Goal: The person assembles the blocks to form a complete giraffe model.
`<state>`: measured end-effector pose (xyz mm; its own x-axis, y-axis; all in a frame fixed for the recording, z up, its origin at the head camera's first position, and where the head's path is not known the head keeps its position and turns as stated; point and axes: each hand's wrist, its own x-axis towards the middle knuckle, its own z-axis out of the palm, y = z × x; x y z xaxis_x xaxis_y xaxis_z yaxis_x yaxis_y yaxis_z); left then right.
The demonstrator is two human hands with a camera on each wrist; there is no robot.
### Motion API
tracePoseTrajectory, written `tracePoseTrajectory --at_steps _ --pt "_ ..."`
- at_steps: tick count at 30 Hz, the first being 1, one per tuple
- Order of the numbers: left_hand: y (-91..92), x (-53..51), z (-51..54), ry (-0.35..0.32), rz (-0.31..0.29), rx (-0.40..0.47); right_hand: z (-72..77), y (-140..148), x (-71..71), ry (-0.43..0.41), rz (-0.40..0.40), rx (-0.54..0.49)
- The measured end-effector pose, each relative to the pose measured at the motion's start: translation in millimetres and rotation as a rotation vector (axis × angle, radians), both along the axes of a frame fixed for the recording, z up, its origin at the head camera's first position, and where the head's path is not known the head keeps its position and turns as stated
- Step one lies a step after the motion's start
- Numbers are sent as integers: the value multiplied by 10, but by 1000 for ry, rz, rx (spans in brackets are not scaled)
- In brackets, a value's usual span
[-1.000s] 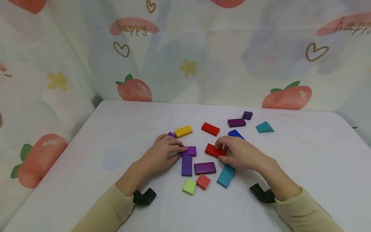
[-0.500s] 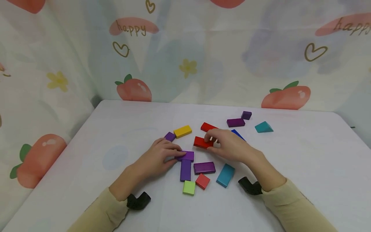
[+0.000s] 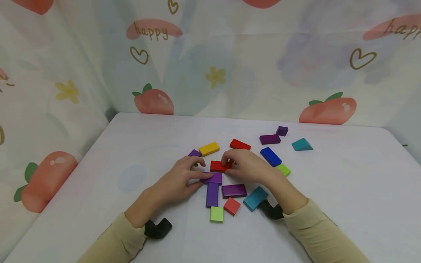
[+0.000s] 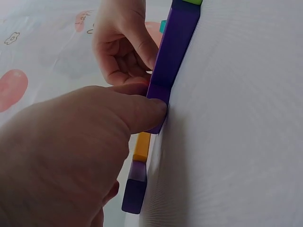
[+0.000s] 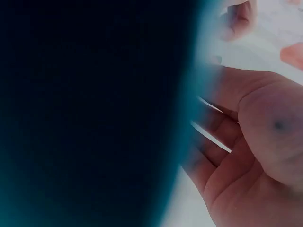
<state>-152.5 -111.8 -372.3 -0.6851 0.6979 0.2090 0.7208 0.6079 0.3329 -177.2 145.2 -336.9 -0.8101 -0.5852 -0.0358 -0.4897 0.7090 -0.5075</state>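
Observation:
In the head view my right hand [image 3: 248,166] pinches a red rectangular block [image 3: 216,166] by its right end. My left hand [image 3: 175,179] holds a purple block [image 3: 216,178] at its left end, index finger along the top and thumb at the side; the left wrist view shows the thumb [image 4: 149,113] against this block. Below it another purple block [image 3: 212,195] stands end-on to its near side, forming a T, with a lime green block [image 3: 216,214] at the foot. The red block lies just beyond the held purple one. A blurred dark teal shape [image 5: 94,113] covers much of the right wrist view.
Near the T lie a purple block [image 3: 234,190], a small red block [image 3: 232,206] and a teal block [image 3: 255,198] close to the right wrist's black mount [image 3: 271,210]. Yellow [image 3: 209,149], red [image 3: 240,144], blue [image 3: 271,156] and other blocks lie farther back.
My right hand has moved left with the red block, bringing it beside the held purple block. My left hand has slid the purple pieces toward me, against the green block. The teal block has turned slightly.

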Motion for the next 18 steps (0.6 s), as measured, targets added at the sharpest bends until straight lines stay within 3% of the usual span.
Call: tracePoseTrajectory --at_steps 5,10,18 --pt "-12 -8 -18 27 -29 12 -22 -5 1 -10 50 -68" --pt "-21 -19 -23 23 -65 33 -15 37 20 -12 30 -61" --pt "-20 -24 -20 -102 -73 37 0 45 38 -39 59 -48"
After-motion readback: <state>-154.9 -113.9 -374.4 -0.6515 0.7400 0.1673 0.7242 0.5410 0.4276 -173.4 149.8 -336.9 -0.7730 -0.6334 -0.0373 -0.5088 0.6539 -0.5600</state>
